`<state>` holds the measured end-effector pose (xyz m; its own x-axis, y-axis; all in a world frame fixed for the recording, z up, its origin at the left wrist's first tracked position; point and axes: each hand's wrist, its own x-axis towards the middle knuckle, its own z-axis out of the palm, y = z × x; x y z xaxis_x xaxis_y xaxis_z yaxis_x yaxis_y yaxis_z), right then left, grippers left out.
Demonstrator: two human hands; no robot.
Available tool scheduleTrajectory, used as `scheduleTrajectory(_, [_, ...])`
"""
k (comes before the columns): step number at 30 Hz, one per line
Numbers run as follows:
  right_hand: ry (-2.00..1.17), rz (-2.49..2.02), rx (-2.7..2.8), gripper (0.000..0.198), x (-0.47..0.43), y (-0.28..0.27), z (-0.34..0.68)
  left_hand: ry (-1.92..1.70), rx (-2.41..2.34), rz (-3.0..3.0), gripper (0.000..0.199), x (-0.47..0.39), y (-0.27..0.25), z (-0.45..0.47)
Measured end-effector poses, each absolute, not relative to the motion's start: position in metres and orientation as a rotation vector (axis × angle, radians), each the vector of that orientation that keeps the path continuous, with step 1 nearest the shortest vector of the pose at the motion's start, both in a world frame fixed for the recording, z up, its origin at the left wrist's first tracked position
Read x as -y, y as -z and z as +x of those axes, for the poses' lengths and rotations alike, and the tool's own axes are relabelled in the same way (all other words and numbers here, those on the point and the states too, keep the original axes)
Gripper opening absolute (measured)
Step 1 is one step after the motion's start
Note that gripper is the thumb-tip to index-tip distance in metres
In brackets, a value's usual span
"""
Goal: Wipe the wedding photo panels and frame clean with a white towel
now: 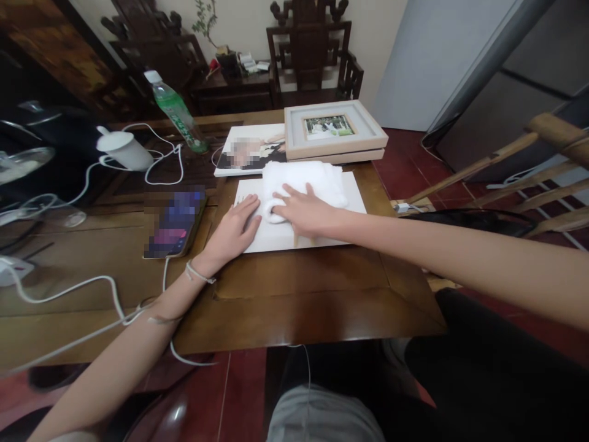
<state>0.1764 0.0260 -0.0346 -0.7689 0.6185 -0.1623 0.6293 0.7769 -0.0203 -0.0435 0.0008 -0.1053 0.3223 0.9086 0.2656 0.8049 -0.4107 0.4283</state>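
Observation:
A white panel (271, 238) lies on the wooden table, with small dark marks near its upper left and tan marks below my right wrist. My left hand (234, 227) rests on the panel's left edge, fingers stretched out and holding nothing. On top of the panel sits a folded white towel (322, 178). My right hand (301, 209) presses down on the towel's left part with spread fingers, one of them sunk into a fold. Much of the panel's surface is hidden under towel and hand.
Behind the panel are framed photo (338, 132) and photo panel (253, 150). To the left lie a phone (175, 224) on a white cable, a green-labelled bottle (177, 113) and a lidded white cup (124, 150). The wooden table (294, 313) ends near my lap; a wooden chair (552, 166) stands right.

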Motion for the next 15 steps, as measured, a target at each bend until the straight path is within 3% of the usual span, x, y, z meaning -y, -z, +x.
scheduleTrajectory(4, [0.162,0.971,-2.780,0.067,0.008,0.030,0.183,-0.700,-1.570,2.378,0.056,-0.001,0.106,-0.043])
scheduleTrajectory(15, [0.303,0.733,-2.838,0.052,0.065,0.017,0.198,-0.667,-1.565,2.394,0.057,-0.002,0.110,-0.049])
